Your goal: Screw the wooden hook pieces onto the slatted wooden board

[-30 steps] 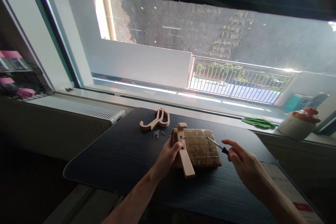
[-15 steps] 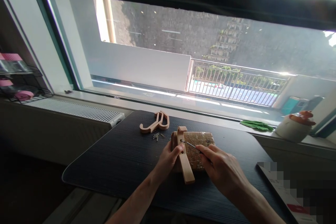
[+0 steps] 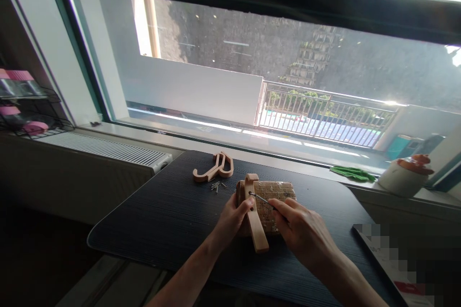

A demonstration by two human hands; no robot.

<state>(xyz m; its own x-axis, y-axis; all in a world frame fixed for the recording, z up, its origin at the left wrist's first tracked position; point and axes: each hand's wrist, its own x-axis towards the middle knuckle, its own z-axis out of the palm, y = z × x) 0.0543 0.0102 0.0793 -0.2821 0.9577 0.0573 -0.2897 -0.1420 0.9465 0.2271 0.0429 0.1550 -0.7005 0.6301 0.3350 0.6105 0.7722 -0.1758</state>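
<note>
My left hand (image 3: 232,215) is closed around a pale wooden hook-shaped piece (image 3: 255,218) and holds it against a rectangular wooden block (image 3: 277,191) lying on the dark table (image 3: 162,216). My right hand (image 3: 300,230) grips a thin screwdriver (image 3: 262,199). Its tip meets the wooden piece near the top, at a small dark spot. More wooden hook pieces (image 3: 215,167) lie behind, with several small screws (image 3: 216,185) loose beside them.
A radiator (image 3: 108,149) runs below the wide window on the left. A wire rack with pink items (image 3: 25,115) stands at far left. On the sill at right lie a green cloth (image 3: 352,172) and a white pot (image 3: 402,177). A paper sheet (image 3: 389,259) lies on the table's right edge.
My right hand has moved left from the block's right side, bringing the screwdriver tip onto the wooden piece. My left hand keeps its hold in the same place.
</note>
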